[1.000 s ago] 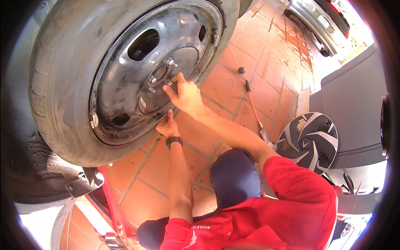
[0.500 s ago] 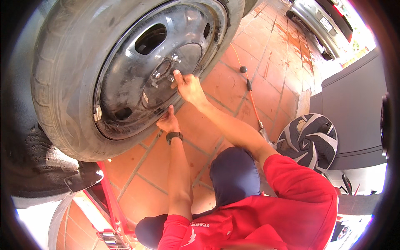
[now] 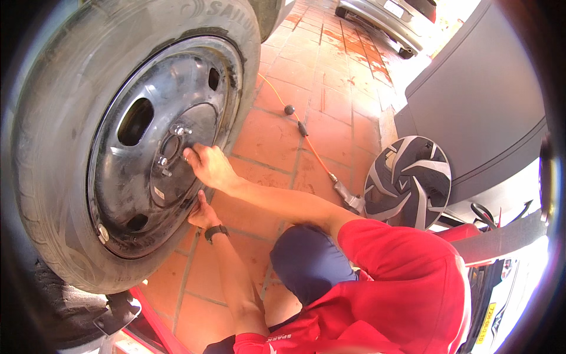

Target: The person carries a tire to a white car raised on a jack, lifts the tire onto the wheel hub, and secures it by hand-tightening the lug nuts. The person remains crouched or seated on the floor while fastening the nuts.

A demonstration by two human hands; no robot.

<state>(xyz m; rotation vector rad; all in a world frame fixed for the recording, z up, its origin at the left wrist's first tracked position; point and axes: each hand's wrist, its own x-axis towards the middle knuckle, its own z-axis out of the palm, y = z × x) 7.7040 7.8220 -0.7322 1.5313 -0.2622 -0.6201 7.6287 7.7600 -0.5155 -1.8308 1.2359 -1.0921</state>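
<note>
A car wheel with a black steel rim (image 3: 132,194) and a worn tire (image 3: 50,171) fills the left side. Near the hub, my right hand (image 3: 209,167) is closed, thumb and fingers pinched around a lug nut at a stud; the fingers mostly cover it. Two other studs beside it show, with a shiny lug nut (image 3: 179,131) on one and another nut (image 3: 162,160) close by. Lower down, my left hand (image 3: 204,215), with a dark watch on the wrist, holds the tire's near lower edge, thumb up; its fingers are partly hidden.
An air impact wrench (image 3: 349,197) lies on the red tiles, joined to an orange hose (image 3: 318,156). Beside it stands a black and silver wheel cover (image 3: 407,183) against a grey panel (image 3: 477,100). Red jack metal (image 3: 156,327) shows beneath the wheel. A silver car (image 3: 383,23) is parked behind.
The whole view has shifted, so wheel and hands appear farther left and the wheel lower. My right hand stays at the same part of the hub, its fingers curled more; my left remains at the tire.
</note>
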